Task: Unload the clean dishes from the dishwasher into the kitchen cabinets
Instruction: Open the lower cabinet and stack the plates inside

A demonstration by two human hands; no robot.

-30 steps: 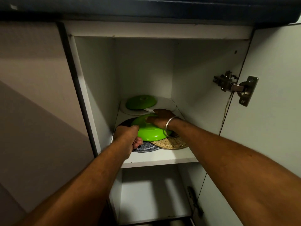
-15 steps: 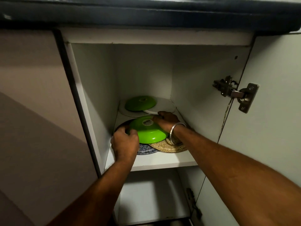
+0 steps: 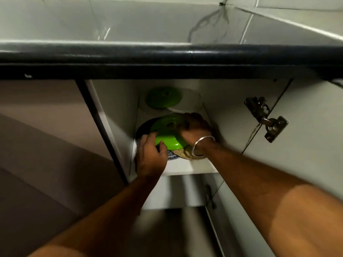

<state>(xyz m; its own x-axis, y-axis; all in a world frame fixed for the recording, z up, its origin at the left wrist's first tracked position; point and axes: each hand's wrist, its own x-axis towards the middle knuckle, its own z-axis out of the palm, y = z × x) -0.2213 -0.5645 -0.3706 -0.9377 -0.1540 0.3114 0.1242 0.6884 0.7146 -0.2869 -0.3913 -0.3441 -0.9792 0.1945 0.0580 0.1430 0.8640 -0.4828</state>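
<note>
**The bowl sits between your two hands, on the shelf stack**

Head view: the green bowl (image 3: 169, 133) lies upside down, base up, on the cabinet shelf (image 3: 187, 166). It is round, so no long axis governs the move. What counts is that it lies straight ahead of your left fingers and just to the left of your right fingers, with both hands touching it.

Your left hand (image 3: 151, 157) is the nearer to you, at the bowl's near-left rim. Its fingers are curled against the wall and its thumb is hooked at the lower edge, so it pinches the rim. Your right hand (image 3: 194, 130) reaches further in and curls over the bowl's right side, with its fingertips (image 3: 189, 121) close to the foot ring on top. Blur hides whether they press the base or only wrap the wall.

Below your fingers the bowl rests on a stack. A dark plate (image 3: 143, 129) shows just past your left fingers, and a woven mat (image 3: 182, 153) lies under your right wrist. Beyond your right fingertips, at the back, a second bowl (image 3: 163, 97) sits on a white plate (image 3: 187, 101), apart from the one you hold.

You look to be settling the bowl onto the stack. Before you let go, see that it sits flat: it appears to ride unevenly over plate and mat and could slide back toward you.
</note>
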